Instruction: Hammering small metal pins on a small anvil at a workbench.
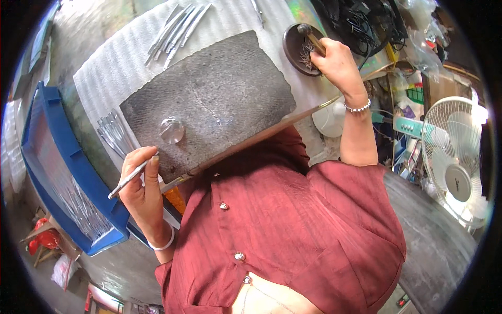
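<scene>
My left hand is at the near left corner of a dark grey slab, pinching a thin silvery metal rod that slants down to the left. On the slab, near that hand, sits a clear round disc. To the far right, my right hand is closed round the wooden handle of a hammer, its dark head pointing away from me. The hand hovers over the rim of a dark round bowl holding several small thin metal pins. My right fingertips are partly hidden.
White foam sheeting lies under the slab. Silvery rods lie beyond it, with another bundle at its left. A blue bin of rods stands far left. A white fan is at right, with black cables behind the bowl.
</scene>
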{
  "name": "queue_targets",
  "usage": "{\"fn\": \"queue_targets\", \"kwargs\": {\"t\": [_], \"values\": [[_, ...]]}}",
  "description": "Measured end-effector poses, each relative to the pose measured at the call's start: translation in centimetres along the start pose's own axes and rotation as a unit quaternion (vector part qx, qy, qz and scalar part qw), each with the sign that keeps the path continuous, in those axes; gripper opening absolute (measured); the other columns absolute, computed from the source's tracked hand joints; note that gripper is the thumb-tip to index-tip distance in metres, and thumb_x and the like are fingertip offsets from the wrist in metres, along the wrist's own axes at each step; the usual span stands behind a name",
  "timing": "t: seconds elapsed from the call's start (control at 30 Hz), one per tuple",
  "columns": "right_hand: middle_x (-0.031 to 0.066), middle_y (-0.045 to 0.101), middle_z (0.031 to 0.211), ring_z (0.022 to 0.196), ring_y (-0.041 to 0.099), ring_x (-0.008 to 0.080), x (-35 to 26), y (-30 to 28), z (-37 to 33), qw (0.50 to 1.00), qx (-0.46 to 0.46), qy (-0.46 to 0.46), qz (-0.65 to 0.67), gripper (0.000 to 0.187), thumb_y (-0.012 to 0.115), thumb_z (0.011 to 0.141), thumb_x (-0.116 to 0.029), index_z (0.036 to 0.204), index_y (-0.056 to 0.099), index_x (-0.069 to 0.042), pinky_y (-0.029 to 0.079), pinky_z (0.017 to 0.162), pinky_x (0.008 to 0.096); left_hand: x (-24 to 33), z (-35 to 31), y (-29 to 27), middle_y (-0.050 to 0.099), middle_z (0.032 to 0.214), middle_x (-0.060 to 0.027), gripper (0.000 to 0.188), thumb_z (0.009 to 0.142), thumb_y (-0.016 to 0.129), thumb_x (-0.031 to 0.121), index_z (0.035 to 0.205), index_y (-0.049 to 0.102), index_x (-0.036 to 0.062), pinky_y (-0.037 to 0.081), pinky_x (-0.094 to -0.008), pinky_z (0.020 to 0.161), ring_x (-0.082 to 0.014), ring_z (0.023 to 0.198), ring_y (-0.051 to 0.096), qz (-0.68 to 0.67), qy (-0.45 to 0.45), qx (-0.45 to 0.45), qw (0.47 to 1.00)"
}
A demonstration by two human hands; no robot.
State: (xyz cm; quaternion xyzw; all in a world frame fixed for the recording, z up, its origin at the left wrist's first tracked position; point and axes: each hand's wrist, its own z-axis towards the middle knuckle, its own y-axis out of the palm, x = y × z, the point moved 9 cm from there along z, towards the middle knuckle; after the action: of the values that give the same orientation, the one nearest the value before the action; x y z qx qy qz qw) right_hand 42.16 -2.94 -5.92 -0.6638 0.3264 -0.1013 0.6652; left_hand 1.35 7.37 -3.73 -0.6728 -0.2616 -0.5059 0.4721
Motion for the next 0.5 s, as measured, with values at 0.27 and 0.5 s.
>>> {"fn": "queue_targets", "kwargs": {"t": [0.27,0.5], "values": [[0.0227,0.059,0.073,0.068,0.06,0.0369,1.0,-0.5,-0.5,0.996,0.034,-0.008,0.079,0.022,0.062,0.08,-0.02,0.084,0.058,0.002,0.046,0.061,0.0386,0.8,-0.3,0.4,0.061,0.093,-0.008,0.01,0.085,0.06,-0.002,0.094,0.063,-0.0027,0.041,-0.0235,0.077,-0.0139,0.088,0.055,-0.026,-0.014,-0.002,1.0],[0.0012,0.061,0.072,0.051,0.041,0.0008,3.0,0.2,0.3,0.946,0.077,0.021,0.314,0.011,0.061,0.088,-0.015,0.089,0.06,-0.005,0.033,0.046,0.0178,0.9,-0.5,0.3,0.064,0.096,-0.0093,0.013,0.087,0.059,0.001,0.099,0.061,-0.0033,0.043,-0.019,0.068,-0.0103,0.076,0.055,-0.076,-0.033,0.031,0.996]]}}
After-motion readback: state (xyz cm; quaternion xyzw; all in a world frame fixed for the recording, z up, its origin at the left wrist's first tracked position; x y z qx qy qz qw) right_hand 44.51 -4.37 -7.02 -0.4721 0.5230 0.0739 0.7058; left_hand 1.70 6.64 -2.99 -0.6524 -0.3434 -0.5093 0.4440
